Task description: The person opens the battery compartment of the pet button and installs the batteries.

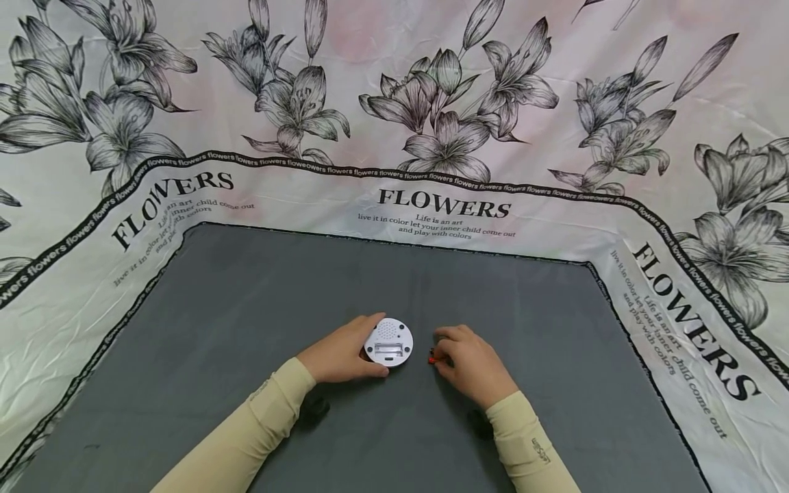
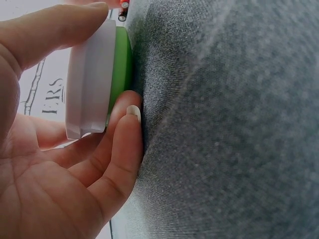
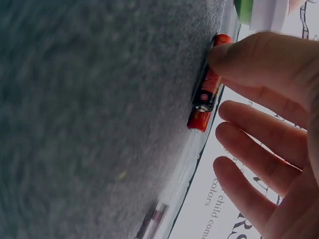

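My left hand grips a round white device by its edge, thumb on one side and fingers on the other. Its face with small holes and a rectangular battery slot points up. From the left wrist view, the device's white body has a green underside near the cloth. To the right, my right hand pinches a red-and-black battery between thumb and index finger, close to the cloth. A second red battery lies right beside it, partly hidden. The other right-hand fingers are spread loosely.
Grey cloth covers the work surface, with a white border printed with flowers and lettering. A blurred dark-and-red object appears at the bottom of the right wrist view. Dark shapes sit beneath both wrists.
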`<state>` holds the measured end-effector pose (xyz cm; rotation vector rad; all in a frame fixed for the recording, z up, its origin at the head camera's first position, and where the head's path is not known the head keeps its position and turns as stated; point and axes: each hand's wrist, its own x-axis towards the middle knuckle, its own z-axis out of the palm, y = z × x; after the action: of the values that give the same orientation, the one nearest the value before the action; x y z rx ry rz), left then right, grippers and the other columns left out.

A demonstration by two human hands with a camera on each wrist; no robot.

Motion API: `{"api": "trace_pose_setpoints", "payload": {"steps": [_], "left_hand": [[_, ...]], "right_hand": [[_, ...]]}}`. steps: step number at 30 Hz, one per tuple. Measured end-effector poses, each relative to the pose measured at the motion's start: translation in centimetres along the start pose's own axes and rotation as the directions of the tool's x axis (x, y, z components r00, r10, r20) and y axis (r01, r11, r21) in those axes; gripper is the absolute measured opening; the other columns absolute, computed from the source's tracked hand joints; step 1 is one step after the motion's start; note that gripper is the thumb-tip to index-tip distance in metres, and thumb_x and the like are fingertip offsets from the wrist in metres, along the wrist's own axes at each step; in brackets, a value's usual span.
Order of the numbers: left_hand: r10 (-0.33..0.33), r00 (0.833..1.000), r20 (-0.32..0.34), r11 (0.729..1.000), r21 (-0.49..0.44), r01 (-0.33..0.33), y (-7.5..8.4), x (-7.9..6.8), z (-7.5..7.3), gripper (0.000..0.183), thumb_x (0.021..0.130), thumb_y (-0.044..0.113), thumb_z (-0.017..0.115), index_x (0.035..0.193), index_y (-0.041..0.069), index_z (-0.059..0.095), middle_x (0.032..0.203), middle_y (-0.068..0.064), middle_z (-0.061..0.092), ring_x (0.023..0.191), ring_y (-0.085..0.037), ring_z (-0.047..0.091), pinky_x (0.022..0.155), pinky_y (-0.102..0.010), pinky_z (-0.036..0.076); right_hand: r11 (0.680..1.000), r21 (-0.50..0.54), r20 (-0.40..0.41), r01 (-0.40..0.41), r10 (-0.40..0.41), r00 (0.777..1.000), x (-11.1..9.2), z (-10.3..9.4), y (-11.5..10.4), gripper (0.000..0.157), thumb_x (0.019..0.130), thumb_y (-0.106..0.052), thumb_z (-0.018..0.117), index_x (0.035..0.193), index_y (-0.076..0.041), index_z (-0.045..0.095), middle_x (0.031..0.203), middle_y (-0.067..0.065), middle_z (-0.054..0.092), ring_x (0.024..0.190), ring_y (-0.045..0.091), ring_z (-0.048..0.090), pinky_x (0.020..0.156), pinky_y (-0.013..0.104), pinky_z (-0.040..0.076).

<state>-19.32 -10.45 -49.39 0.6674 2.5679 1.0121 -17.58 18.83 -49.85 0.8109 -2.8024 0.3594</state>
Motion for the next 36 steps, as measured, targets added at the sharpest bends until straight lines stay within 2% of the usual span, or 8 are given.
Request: {"api": "trace_pose_setpoints", "payload": {"steps": [3,8,11,20,26,32,36], "left_hand": [[0.002,1.000,0.005,1.000,-0.002,-0.002,0.0,0.0,-0.1,0.103,0.092,0.041,0.087,0.172,0.012,0.030,0.160,-0.013,0.051,0.136,-0.022,0.057,0.112,-0.046,0.048],[0.013,1.000,0.007,1.000,-0.003,-0.013,0.0,0.1,-0.2,0.102,0.092,0.040,0.087,0.171,0.010,0.030,0.159,-0.014,0.051,0.136,-0.023,0.057,0.114,-0.046,0.047],[0.016,1.000,0.008,1.000,-0.003,-0.016,0.0,0.1,-0.3,0.103,0.092,0.041,0.087,0.171,0.010,0.030,0.159,-0.014,0.051,0.137,-0.023,0.056,0.115,-0.046,0.047],[0.007,1.000,0.016,1.000,-0.017,-0.006,-0.2,0.1,-0.2,0.103,0.093,0.042,0.087,0.172,0.011,0.029,0.160,-0.014,0.050,0.135,-0.023,0.057,0.113,-0.045,0.048],[0.027,0.999,0.020,1.000,-0.012,-0.027,-0.2,0.3,-0.2,0.101,0.094,0.043,0.086,0.172,0.011,0.029,0.156,-0.011,0.053,0.123,-0.018,0.058,0.104,-0.040,0.051],[0.035,0.999,0.013,0.999,-0.023,-0.035,-0.1,0.0,-0.2,0.099,0.094,0.042,0.086,0.171,0.012,0.031,0.148,-0.010,0.057,0.109,-0.015,0.058,0.092,-0.036,0.052],[0.043,0.999,0.016,0.999,-0.030,-0.042,-0.2,0.0,-0.3,0.097,0.095,0.041,0.085,0.170,0.012,0.032,0.145,-0.010,0.057,0.106,-0.014,0.058,0.089,-0.033,0.052]], "right_hand": [[1.000,0.000,-0.014,0.018,-0.018,1.000,0.2,-0.1,-0.3,0.020,0.086,-0.014,0.093,0.084,-0.023,0.075,0.126,0.004,0.076,0.113,0.023,0.071,0.087,0.039,0.060],[0.996,0.004,-0.072,0.086,-0.085,0.994,0.8,-0.7,-0.9,0.020,0.086,-0.015,0.092,0.087,-0.023,0.074,0.093,-0.008,0.072,0.085,0.010,0.063,0.077,0.033,0.056],[0.992,0.014,-0.101,0.125,-0.123,0.987,1.3,-1.2,-1.3,0.020,0.085,-0.011,0.090,0.087,-0.023,0.075,0.083,-0.011,0.068,0.076,0.007,0.056,0.074,0.032,0.052],[0.989,0.047,-0.095,0.141,-0.136,0.986,2.9,-2.0,-2.8,0.015,0.088,-0.011,0.088,0.091,-0.021,0.078,0.085,-0.010,0.068,0.077,0.008,0.055,0.079,0.036,0.054],[0.989,0.069,-0.065,0.128,-0.124,0.990,4.3,-1.2,-4.3,0.013,0.088,-0.016,0.091,0.091,-0.021,0.079,0.089,-0.009,0.068,0.084,0.011,0.060,0.081,0.036,0.055],[0.985,0.093,-0.044,0.146,-0.143,0.989,5.0,-0.1,-5.0,0.011,0.090,-0.018,0.090,0.092,-0.021,0.079,0.088,-0.009,0.066,0.082,0.009,0.057,0.076,0.031,0.052],[0.982,0.091,-0.059,0.165,-0.160,0.985,5.2,0.4,-5.2,0.011,0.091,-0.020,0.090,0.092,-0.023,0.079,0.089,-0.009,0.065,0.082,0.009,0.056,0.074,0.030,0.051]]}}
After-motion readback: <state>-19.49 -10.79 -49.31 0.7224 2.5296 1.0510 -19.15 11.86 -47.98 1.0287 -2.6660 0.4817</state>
